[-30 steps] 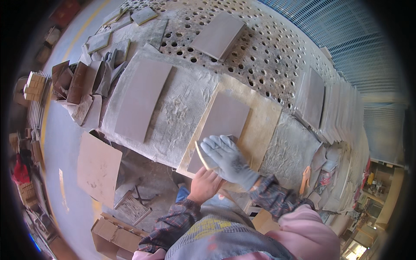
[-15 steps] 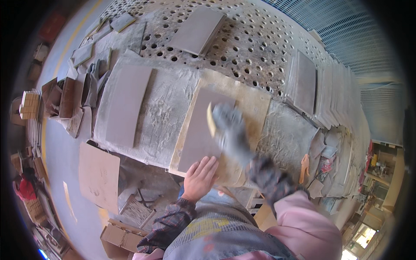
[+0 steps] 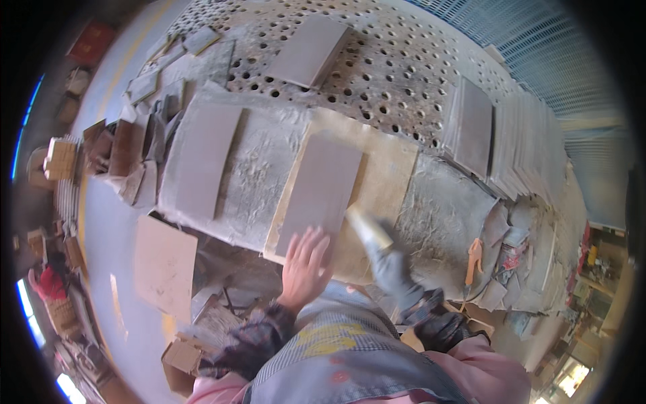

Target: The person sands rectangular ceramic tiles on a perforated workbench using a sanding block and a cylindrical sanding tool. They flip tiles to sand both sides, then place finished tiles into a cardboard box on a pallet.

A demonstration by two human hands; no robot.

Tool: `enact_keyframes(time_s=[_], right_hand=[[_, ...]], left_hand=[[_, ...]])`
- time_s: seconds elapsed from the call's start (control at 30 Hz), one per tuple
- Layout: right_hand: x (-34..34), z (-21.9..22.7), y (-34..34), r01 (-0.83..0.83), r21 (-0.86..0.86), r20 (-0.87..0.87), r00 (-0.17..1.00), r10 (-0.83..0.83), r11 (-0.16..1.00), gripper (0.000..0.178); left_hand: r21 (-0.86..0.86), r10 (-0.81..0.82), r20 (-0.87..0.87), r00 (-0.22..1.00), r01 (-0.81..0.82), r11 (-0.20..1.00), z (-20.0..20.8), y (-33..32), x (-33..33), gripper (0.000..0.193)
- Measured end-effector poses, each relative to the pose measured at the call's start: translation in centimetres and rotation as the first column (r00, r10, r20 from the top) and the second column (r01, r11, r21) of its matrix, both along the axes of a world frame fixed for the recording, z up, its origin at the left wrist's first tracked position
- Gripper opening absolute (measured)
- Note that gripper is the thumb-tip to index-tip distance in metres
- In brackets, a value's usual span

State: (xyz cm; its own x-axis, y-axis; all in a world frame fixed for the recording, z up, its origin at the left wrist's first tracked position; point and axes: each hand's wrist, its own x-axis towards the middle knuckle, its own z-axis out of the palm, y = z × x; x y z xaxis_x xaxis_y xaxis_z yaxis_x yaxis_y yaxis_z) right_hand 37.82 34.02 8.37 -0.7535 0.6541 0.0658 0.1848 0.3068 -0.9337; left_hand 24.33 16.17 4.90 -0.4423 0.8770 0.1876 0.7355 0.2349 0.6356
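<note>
A flat grey-brown slab (image 3: 321, 180) lies on a tan sheet (image 3: 387, 172) in front of me. My left hand (image 3: 304, 273) is bare, its fingers stretched out flat over the slab's near end. Just right of the slab, above the sheet, is my right hand (image 3: 392, 268) in a grey glove. It grips a narrow pale block (image 3: 367, 227) with a yellowish edge, smeared by motion; its exact kind I cannot make out. The block is apart from the slab.
A similar slab (image 3: 208, 161) lies to the left, and stacked slabs (image 3: 309, 50) sit on the perforated table (image 3: 377, 74). Many upright slabs (image 3: 521, 145) stand at right, near orange-handled pliers (image 3: 474, 259). Broken pieces (image 3: 131, 148) are piled at far left.
My right hand has moved back toward me with the block, off the slab to its right side. My left hand stays at the slab's near end. The whole view has shifted slightly.
</note>
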Motion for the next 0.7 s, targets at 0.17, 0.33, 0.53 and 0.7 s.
enact_keyframes(time_s=[0.17,0.33,0.53,0.7], right_hand=[[-3.2,-3.4,9.7,0.008,0.695,0.157,0.974,-0.163,0.719,0.057],[-6.8,-7.2,11.1,-0.207,0.815,0.258,0.966,-0.019,0.542,0.075],[-6.5,-7.2,10.1,-0.257,0.783,0.318,0.948,-0.011,0.566,0.077],[-6.8,-5.8,10.5,-0.288,0.712,0.353,0.935,0.029,0.641,0.074]], left_hand=[[-0.322,0.142,-0.173,0.975,-0.192,0.927,0.9,6.6,-3.7,0.088],[-0.348,0.199,-0.241,0.950,-0.276,0.896,-0.1,5.4,-9.7,0.088],[-0.336,0.222,-0.367,0.903,-0.351,0.874,0.0,2.5,-15.6,0.087],[-0.077,0.324,-0.244,0.914,-0.352,0.933,-0.6,11.1,-21.1,0.082]])
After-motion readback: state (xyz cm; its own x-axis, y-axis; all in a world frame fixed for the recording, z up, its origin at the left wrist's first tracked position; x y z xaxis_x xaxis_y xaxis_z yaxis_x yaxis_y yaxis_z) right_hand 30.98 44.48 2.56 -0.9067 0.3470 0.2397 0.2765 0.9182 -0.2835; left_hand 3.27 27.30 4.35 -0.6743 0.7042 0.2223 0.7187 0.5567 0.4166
